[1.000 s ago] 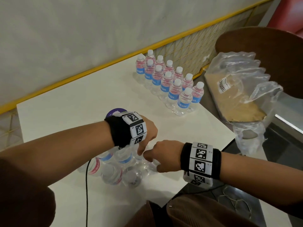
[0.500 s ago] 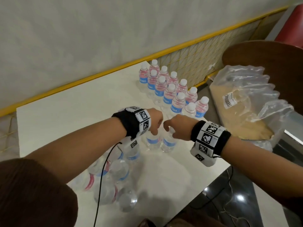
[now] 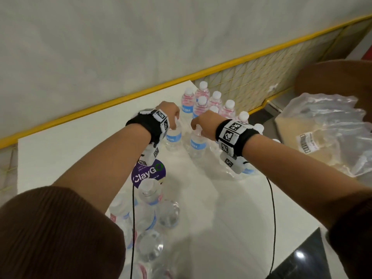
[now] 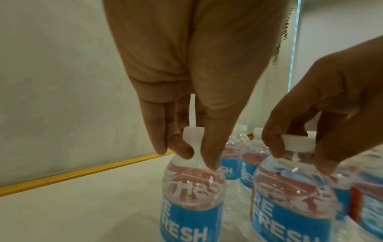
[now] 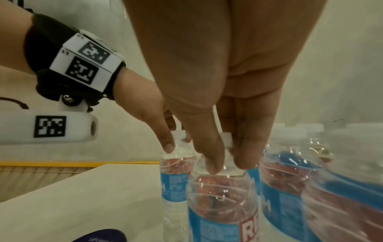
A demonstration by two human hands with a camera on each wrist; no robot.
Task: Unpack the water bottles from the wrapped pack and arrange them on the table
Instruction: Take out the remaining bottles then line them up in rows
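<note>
My left hand (image 3: 171,111) (image 4: 186,152) pinches the white cap and neck of an upright water bottle (image 3: 174,136) (image 4: 191,194) with a blue label. Beside it, my right hand (image 3: 203,123) (image 5: 223,163) pinches the neck of a second bottle (image 3: 198,143) (image 5: 222,209). Both bottles stand at the left edge of the arranged group of bottles (image 3: 215,101) at the far right of the white table (image 3: 70,150). The torn wrapped pack (image 3: 149,222), with several bottles lying in it, sits near me under my left forearm.
A purple round sticker (image 3: 149,174) lies on the table between pack and group. A clear plastic bag with a cardboard sheet (image 3: 326,135) rests on a brown chair to the right. A yellow-edged wall rail (image 3: 120,99) runs behind the table. Black cables hang from both wrists.
Both hands lifted a bottle each from the pack near me and carried them away across the table to the arranged group, where the bottles now stand upright.
</note>
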